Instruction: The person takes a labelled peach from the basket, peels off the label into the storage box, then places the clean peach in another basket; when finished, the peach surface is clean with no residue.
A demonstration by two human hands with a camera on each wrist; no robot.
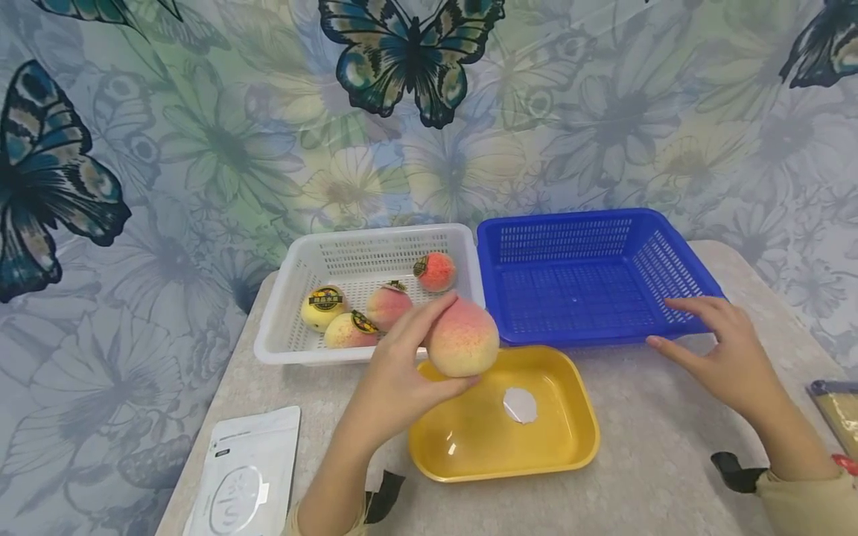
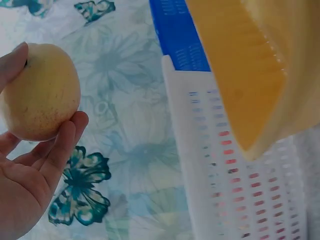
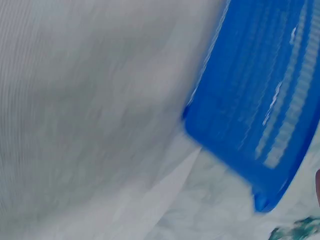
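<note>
My left hand (image 1: 395, 372) has its grip clamped on the peach (image 1: 462, 339): thumb over the top, fingers curled under, as the left wrist view shows with the fruit seated against my fingertips (image 2: 65, 145). The peach hangs in the air, not touching anything, just over the back left corner of the yellow tray (image 1: 570, 447). So relative to the grip the tray lies straight below and slightly to the right, its long axis running left-right across the table (image 1: 670, 476). The white basket (image 1: 281, 327) with four more peaches sits just behind and left of the grip; the blue basket (image 1: 583, 298) is behind and to the right. My right hand (image 1: 724, 350) is open, fingers straight, at the blue basket's near right rim; contact I can't confirm, the right wrist view is blurred. Left hand is clearly the nearer one to the tray.
</note>
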